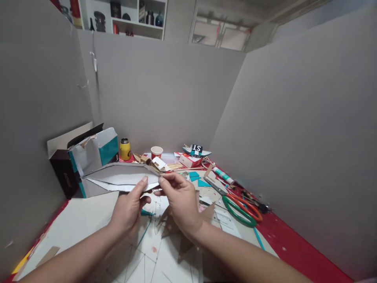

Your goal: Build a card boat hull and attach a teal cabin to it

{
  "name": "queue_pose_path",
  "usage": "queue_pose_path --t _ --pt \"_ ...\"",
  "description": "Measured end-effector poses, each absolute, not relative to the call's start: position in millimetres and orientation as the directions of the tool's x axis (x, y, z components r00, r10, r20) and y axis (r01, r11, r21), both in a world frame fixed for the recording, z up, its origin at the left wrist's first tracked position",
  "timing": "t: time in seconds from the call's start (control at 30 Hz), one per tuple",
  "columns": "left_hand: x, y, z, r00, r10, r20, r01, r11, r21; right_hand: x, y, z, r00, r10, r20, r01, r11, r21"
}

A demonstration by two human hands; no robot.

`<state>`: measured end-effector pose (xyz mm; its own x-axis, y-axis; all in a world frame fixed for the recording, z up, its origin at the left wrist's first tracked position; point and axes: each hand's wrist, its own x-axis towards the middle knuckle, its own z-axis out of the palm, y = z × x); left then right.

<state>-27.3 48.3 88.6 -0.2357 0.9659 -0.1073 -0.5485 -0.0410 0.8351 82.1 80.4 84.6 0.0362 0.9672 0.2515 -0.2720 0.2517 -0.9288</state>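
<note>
Nearest lies a sheet marked with drawn lines (138, 245), with brown cardboard (171, 228) partly under the right forearm. Above the sheet, both hands hold the pointed card shape (120, 172). The left hand (125, 210) is half closed, its thumb flat on the near strip and its fingers curled below. The right hand (184, 202) has thumb and forefinger brought close together at the right end; whether anything small sits between them I cannot tell.

A dark slit parts the near strip from the main panel, so careful handling probably means keeping the left hand as a steady support and pinching lightly, close to the edge, since thin card likely creases under a hard squeeze. Long scissors (226, 194) lie well clear to the right. Farther back, a carton (85, 157) stands behind the card's left end, near a yellow bottle (125, 151) and a paper cup (156, 151).
</note>
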Motion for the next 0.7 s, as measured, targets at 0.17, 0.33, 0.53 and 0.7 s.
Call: queue_pose_path --t 0.17,0.33,0.53,0.7 --pt "-28 55 84 -0.287 0.956 -0.052 -0.527 -0.113 0.843 80 75 81 -0.038 0.970 0.239 -0.236 0.224 -0.946" --pt "-25 59 73 -0.312 0.950 -0.005 -0.446 -0.142 0.884 85 73 77 -0.143 0.982 0.125 -0.179 0.099 -0.979" --pt "-29 63 67 -0.277 0.961 0.018 -0.363 -0.122 0.924 89 71 77 -0.247 0.968 0.046 -0.071 0.029 -0.997" --pt "-34 68 65 -0.227 0.973 -0.039 -0.354 -0.045 0.934 141 76 94 -0.313 0.941 0.127 0.117 0.171 -0.978"
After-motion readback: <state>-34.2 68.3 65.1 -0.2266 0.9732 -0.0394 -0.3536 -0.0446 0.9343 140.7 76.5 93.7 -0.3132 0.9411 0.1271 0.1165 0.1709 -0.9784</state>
